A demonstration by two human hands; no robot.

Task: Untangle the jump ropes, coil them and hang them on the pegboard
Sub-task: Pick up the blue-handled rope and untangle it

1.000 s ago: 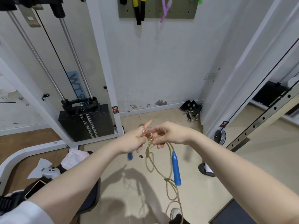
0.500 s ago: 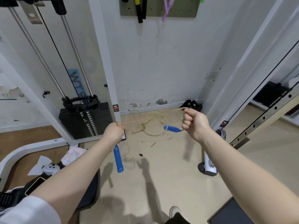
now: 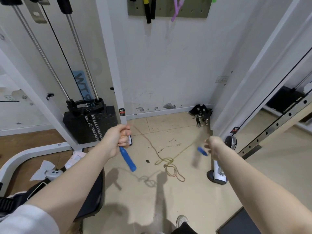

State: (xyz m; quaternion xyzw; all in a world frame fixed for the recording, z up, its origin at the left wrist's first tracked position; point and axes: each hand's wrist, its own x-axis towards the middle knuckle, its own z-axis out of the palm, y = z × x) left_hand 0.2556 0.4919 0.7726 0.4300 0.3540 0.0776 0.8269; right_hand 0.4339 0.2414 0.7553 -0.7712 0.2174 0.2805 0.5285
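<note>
Head view: left hand (image 3: 118,139) is gripping the thin tan braided jump rope (image 3: 166,162); right hand (image 3: 213,146), blurred, fingers unreadable; pulling apart risks tightening the six-o'clock knot.

The tiled floor (image 3: 189,196) carries a weight stack (image 3: 89,124), crumpled papers (image 3: 43,168) and a metal clip (image 3: 201,116).

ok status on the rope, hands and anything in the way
Left hand shut on rope near one blue handle. Right hand on the other end, grip blurred. Rope sags between, knot still in its middle. Pegboard above, path clear.
</note>
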